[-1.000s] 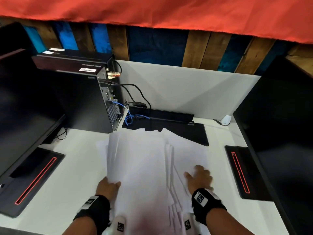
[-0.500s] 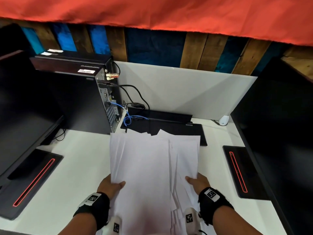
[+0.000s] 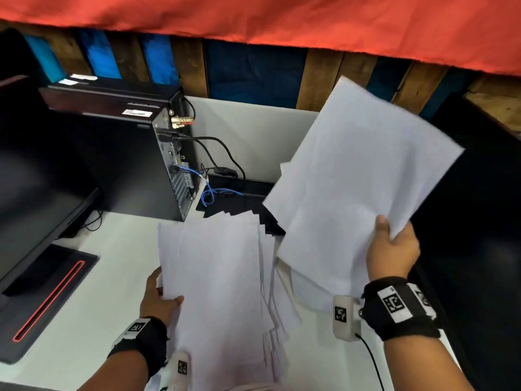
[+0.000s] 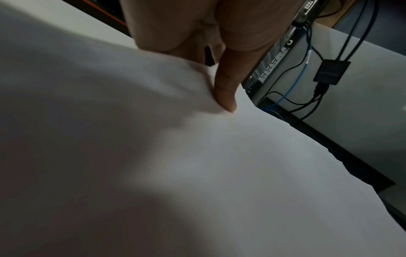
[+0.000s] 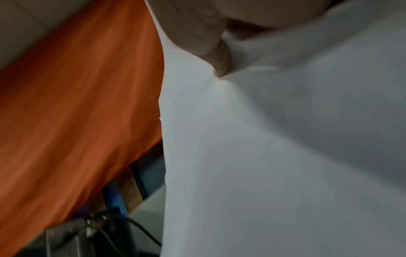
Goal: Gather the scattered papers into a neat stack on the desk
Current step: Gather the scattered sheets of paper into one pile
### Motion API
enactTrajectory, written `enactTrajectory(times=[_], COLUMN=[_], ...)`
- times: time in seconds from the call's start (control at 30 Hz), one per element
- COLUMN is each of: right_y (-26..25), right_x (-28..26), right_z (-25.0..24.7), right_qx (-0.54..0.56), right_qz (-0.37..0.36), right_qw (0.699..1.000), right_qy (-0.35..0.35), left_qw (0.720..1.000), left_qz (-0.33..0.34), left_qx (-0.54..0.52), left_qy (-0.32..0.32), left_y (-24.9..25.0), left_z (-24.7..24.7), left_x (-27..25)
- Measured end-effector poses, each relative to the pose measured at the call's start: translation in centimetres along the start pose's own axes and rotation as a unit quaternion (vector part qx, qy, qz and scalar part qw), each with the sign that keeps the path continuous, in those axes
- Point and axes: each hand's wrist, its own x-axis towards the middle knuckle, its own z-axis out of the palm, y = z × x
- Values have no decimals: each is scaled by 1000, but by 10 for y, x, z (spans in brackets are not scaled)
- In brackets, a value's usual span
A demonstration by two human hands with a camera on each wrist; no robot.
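Observation:
A fanned pile of white papers [image 3: 220, 292] lies on the white desk [image 3: 93, 311] in front of me. My left hand [image 3: 160, 297] holds its left edge, thumb on top [image 4: 226, 93] and fingers hidden under the sheets. My right hand [image 3: 390, 249] grips a separate bunch of white sheets [image 3: 358, 187] by a lower corner and holds it tilted in the air above the right side of the desk. In the right wrist view the thumb [image 5: 219, 60] pinches the sheets [image 5: 285, 156]. A few loose sheets [image 3: 284, 300] stick out at the pile's right edge.
A black computer tower [image 3: 118, 153] with cables [image 3: 214, 190] stands at the back left. Dark monitors flank the desk, their bases with red stripes at the left [image 3: 48, 300]. A white partition [image 3: 248, 136] closes the back, with a black stand [image 3: 245, 198] before it.
My right hand has taken hold of a bunch of sheets from the right side and raised it up and to the right. My left hand stays on the pile's left edge.

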Motion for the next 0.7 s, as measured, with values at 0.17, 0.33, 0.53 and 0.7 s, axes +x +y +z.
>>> enactTrajectory(times=[0.17,0.33,0.53,0.7], right_y=[-26,10,81,129], right_x=[3,-28,-69,-70], right_z=[1,33,56,46], right_qx=[69,-158,-185,-331], right_qz=[-10,25,92,87], right_qw=[996,950,889,827], right_qy=[-48,-268,-409,-445], left_qw=[997,990,988,983], left_qz=[8,45,60,69], left_qx=[-55,-43,-6,74], left_qy=[-61,-127,-144,-150], left_y=[-2,-6,5,-14], left_z=[2,18,32,32], left_x=[2,7,-9,-10])
